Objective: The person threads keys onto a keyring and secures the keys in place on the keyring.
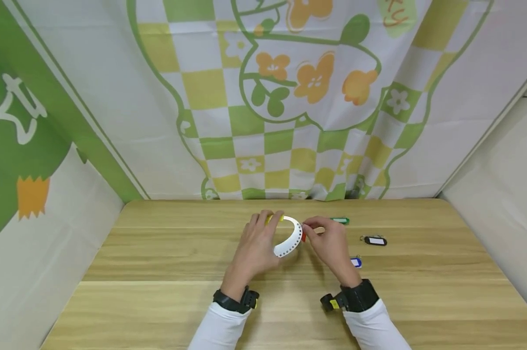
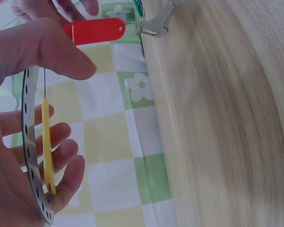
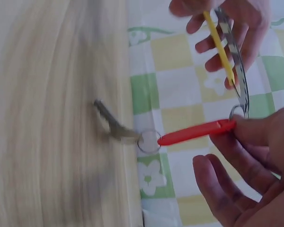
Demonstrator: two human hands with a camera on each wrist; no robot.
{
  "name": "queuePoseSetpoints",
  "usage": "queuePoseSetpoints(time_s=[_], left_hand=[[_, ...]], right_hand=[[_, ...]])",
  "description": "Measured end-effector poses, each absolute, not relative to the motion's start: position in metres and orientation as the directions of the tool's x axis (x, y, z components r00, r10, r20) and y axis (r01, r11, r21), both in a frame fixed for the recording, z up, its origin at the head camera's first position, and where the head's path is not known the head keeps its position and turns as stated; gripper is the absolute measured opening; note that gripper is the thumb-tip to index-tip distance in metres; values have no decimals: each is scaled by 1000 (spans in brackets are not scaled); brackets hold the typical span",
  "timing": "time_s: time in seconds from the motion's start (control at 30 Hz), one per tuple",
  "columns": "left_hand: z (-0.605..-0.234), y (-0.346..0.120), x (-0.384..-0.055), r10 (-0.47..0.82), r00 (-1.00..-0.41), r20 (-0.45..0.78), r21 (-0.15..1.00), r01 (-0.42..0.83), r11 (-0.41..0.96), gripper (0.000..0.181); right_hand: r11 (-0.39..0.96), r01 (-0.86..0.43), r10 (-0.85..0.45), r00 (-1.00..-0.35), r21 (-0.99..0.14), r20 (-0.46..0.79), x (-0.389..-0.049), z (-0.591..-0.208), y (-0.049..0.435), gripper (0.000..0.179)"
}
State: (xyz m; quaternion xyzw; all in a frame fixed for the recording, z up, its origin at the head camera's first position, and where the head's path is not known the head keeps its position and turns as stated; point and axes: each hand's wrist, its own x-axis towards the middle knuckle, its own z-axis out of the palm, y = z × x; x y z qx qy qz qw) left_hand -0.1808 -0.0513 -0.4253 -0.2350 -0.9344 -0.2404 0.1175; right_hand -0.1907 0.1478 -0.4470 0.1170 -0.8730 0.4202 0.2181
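My left hand (image 1: 254,248) grips a white, crescent-shaped plate (image 1: 295,238) with a row of small holes along its outer edge. A yellow key tag (image 2: 47,146) hangs from the plate beside the curled left fingers. With thumb and forefinger, my right hand (image 1: 331,245) pinches one end of a red key tag (image 3: 194,132), right at the plate's holed edge. A small metal loop (image 3: 236,112) shows at that end, overlapping the plate's tip in the right wrist view. From the tag's other end a key (image 3: 116,127) dangles on a split ring (image 3: 149,141).
To the right on the wooden table (image 1: 171,253) lie a green key tag (image 1: 340,220), a black key tag (image 1: 375,240) and a blue key tag (image 1: 356,262), the blue one partly behind the right wrist. A patterned curtain (image 1: 281,146) hangs along the table's back edge.
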Motion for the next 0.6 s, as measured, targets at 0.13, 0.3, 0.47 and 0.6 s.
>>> queuePoseSetpoints(time_s=[0.13,0.3,0.47,0.6], left_hand=[[-427,-50,-180,368,-856,364,378,497,781,102],[-426,-49,-179,376,-849,370,382,508,772,100],[-425,-50,-177,397,-853,339,401,513,759,96],[-423,-51,-178,414,-852,320,387,517,764,94]], right_hand=[[582,-313,54,-906,-750,420,-189,-448,144,7],[572,-371,49,-875,-731,482,-189,-449,144,2],[608,-543,-49,-753,-579,656,-189,-452,147,10],[652,-614,-132,-669,-444,732,-190,-452,151,14]])
